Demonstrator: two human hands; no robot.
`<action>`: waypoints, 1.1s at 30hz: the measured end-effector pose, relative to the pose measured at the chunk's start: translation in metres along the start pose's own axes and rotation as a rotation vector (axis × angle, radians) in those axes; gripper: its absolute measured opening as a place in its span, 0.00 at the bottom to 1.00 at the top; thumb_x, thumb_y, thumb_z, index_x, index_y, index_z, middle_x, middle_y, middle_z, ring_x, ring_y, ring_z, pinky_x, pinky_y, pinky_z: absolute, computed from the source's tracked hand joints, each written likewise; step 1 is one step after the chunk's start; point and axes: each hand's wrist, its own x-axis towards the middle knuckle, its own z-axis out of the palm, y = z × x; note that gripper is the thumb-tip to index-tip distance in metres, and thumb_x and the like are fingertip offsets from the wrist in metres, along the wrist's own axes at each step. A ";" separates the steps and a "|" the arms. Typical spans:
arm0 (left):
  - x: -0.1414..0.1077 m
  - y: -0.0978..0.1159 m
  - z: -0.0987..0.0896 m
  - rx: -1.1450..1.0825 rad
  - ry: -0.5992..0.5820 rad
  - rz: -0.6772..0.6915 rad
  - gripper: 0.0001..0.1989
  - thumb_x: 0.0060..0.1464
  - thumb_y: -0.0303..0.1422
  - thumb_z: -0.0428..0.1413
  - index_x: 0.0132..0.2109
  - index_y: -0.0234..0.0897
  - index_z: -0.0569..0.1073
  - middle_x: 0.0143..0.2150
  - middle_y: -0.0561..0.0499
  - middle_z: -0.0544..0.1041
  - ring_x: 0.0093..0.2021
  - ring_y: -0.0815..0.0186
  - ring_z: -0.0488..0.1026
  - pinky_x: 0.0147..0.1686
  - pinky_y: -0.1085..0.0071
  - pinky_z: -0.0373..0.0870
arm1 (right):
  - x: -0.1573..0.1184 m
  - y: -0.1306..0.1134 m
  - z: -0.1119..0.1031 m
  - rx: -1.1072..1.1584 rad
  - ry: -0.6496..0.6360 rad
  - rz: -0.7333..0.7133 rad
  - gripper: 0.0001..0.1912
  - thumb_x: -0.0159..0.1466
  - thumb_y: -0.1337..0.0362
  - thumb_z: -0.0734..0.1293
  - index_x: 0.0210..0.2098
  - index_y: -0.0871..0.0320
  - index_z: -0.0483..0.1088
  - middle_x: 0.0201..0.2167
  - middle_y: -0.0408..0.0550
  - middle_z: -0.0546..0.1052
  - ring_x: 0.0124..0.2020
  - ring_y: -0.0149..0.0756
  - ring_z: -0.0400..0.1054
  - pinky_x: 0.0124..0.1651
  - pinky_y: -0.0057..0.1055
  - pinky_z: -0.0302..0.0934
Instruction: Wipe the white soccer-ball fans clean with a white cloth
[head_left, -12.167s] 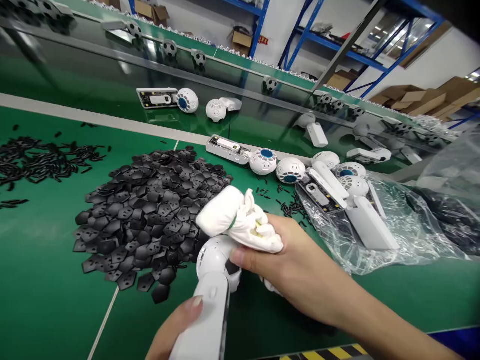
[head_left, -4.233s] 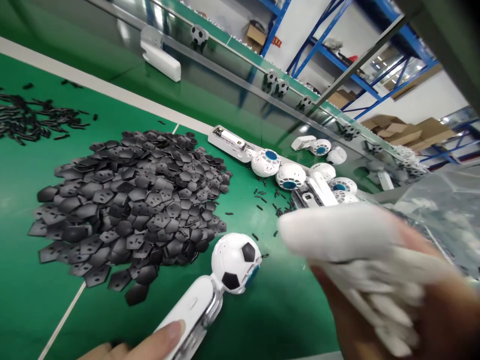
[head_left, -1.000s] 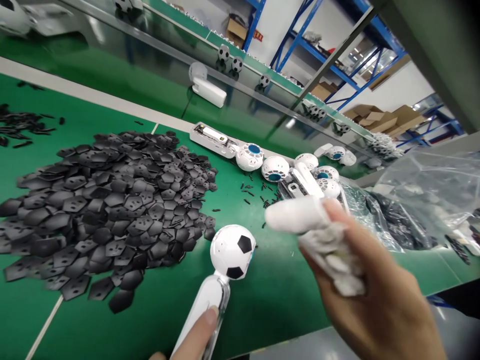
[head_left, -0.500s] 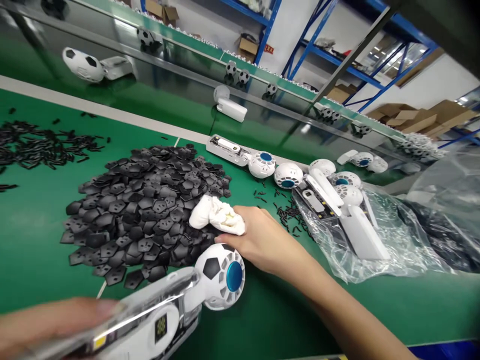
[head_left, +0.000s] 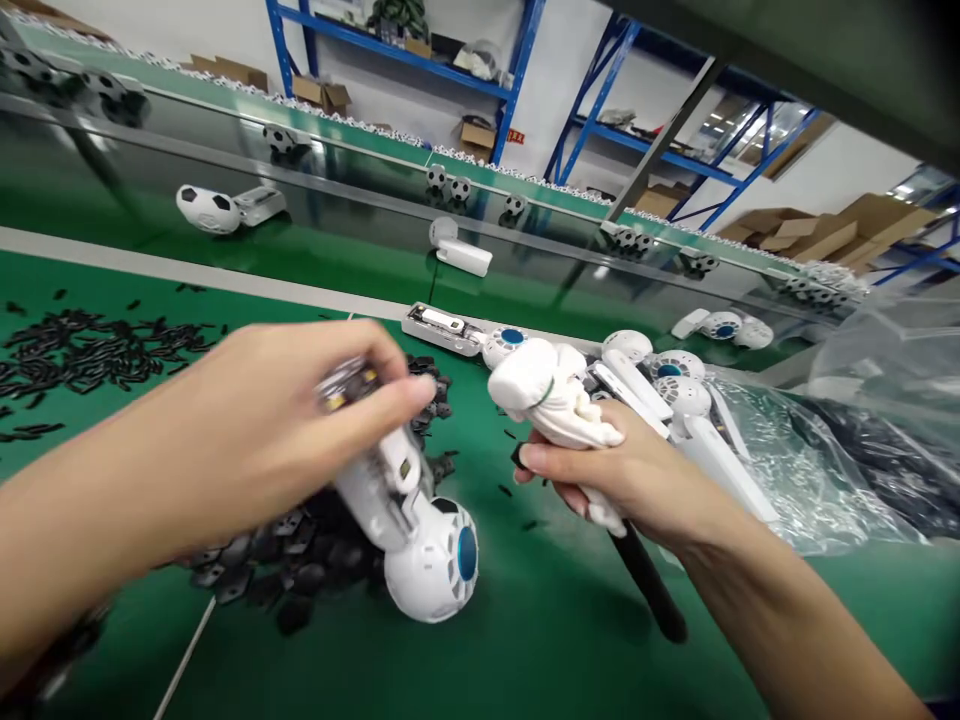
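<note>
Green worktop [head_left: 540, 650] faces blue shelving [head_left: 517, 85]; left grip [head_left: 277, 430] holds a white device [head_left: 420, 570], right grip [head_left: 630, 460] a cloth-wrapped tool [head_left: 555, 400].

Single view, head-worn, looking forward and down over the table [head_left: 540, 650]. Close range: left hand [head_left: 277, 430] and right hand [head_left: 630, 470] large in mid-frame, seen from above, left forearm entering at left edge, right at lower right corner. Frame rolled; white strip [head_left: 187, 272] slopes down rightward. Wide field, reaching past table to blue shelving [head_left: 517, 85], small, far back, along top.
</note>
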 end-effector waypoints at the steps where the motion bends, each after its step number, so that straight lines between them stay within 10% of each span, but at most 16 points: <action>1: 0.018 0.008 0.004 -0.018 -0.065 0.062 0.19 0.57 0.51 0.51 0.36 0.40 0.75 0.25 0.55 0.74 0.22 0.68 0.65 0.23 0.72 0.54 | -0.004 0.000 0.000 0.022 -0.050 0.001 0.12 0.58 0.57 0.71 0.26 0.60 0.73 0.19 0.42 0.71 0.17 0.27 0.59 0.19 0.25 0.50; 8: 0.094 0.022 0.053 -0.064 -0.330 0.233 0.21 0.57 0.46 0.48 0.22 0.38 0.61 0.20 0.54 0.61 0.22 0.68 0.56 0.23 0.68 0.50 | -0.004 0.011 0.030 0.209 -0.249 0.149 0.13 0.55 0.60 0.72 0.18 0.59 0.69 0.14 0.39 0.67 0.15 0.24 0.56 0.17 0.23 0.48; 19: 0.078 0.036 0.026 -0.084 -0.121 0.122 0.21 0.51 0.52 0.52 0.26 0.39 0.73 0.22 0.53 0.68 0.23 0.67 0.62 0.24 0.70 0.54 | -0.010 0.011 0.031 0.377 -0.050 0.210 0.13 0.52 0.60 0.73 0.22 0.58 0.67 0.13 0.38 0.65 0.15 0.24 0.56 0.18 0.22 0.50; 33: 0.054 0.056 0.026 0.012 0.069 0.302 0.22 0.55 0.50 0.49 0.30 0.38 0.78 0.27 0.47 0.74 0.31 0.60 0.70 0.33 0.66 0.61 | -0.010 0.027 0.047 0.633 0.099 0.255 0.21 0.46 0.62 0.79 0.32 0.57 0.66 0.19 0.34 0.67 0.18 0.23 0.56 0.21 0.23 0.52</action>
